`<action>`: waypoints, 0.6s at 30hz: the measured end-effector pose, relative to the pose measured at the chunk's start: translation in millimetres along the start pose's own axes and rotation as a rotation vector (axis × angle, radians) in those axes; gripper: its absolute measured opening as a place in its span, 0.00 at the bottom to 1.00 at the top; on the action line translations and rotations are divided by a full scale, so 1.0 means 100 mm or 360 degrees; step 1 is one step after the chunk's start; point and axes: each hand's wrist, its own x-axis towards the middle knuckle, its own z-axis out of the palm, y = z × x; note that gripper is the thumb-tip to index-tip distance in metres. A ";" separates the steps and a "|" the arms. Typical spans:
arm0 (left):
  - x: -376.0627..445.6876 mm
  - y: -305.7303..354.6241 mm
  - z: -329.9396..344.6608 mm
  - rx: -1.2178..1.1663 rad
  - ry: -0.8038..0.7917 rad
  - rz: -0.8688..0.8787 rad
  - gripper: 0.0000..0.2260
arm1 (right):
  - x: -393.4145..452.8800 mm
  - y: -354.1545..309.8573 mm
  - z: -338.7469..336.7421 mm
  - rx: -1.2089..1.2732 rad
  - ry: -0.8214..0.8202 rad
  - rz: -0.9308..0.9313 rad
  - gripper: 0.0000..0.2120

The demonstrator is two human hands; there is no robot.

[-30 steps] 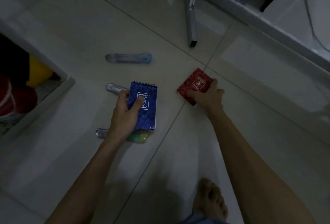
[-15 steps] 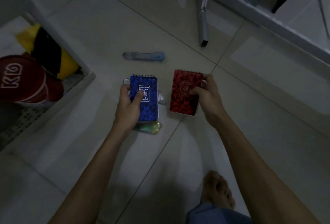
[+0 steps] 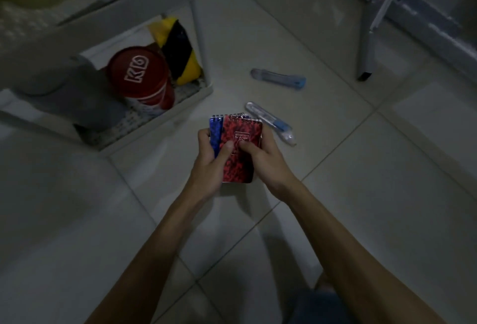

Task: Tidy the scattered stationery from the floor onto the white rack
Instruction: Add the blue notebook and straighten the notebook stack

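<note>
A red spiral notebook [image 3: 240, 166] lies stacked on top of a blue spiral notebook [image 3: 215, 134], whose left strip shows. My left hand [image 3: 211, 166] grips the stack from the left with its thumb on the red cover. My right hand [image 3: 265, 161] holds it from the right, thumb also on the cover. Both are lifted above the floor. Two clear-blue pen-like cases lie on the tiles: one [image 3: 278, 79] farther off, one [image 3: 271, 122] just beyond my right hand. The white rack [image 3: 160, 1] stands at the upper left.
The rack's bottom shelf [image 3: 180, 101] holds a red tin [image 3: 144, 78], a yellow and black object [image 3: 178, 50] and a grey shape. A metal stand leg [image 3: 365, 47] rises at the upper right. My foot [image 3: 325, 282] is at the bottom edge.
The two hands came together and the red notebook went on top of the blue one. The view swung left toward the rack.
</note>
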 end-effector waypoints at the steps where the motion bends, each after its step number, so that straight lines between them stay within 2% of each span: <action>1: -0.04 -0.04 -0.10 0.0021 0.0011 0.0019 0.10 | -0.03 0.01 0.08 -0.0044 -0.0059 -0.0036 0.17; 3: -0.12 -0.11 -0.31 0.0053 0.0016 0.0036 0.10 | -0.07 0.07 0.26 -0.0128 -0.0146 -0.0164 0.16; 7: -0.29 -0.20 -0.68 0.0218 -0.0015 0.0117 0.13 | -0.12 0.16 0.56 -0.0326 -0.0297 -0.0434 0.22; 10: -0.37 -0.28 -0.86 0.0363 0.0009 0.0159 0.14 | -0.13 0.25 0.71 -0.0487 -0.0276 -0.0589 0.19; 15: -0.48 -0.42 -0.99 0.0421 0.0243 0.0295 0.09 | -0.23 0.20 0.86 -0.0558 -0.0297 -0.0739 0.13; 18: -0.55 -0.45 -1.01 0.0476 0.0353 0.0353 0.10 | -0.29 0.17 0.89 -0.0595 -0.0328 -0.0877 0.12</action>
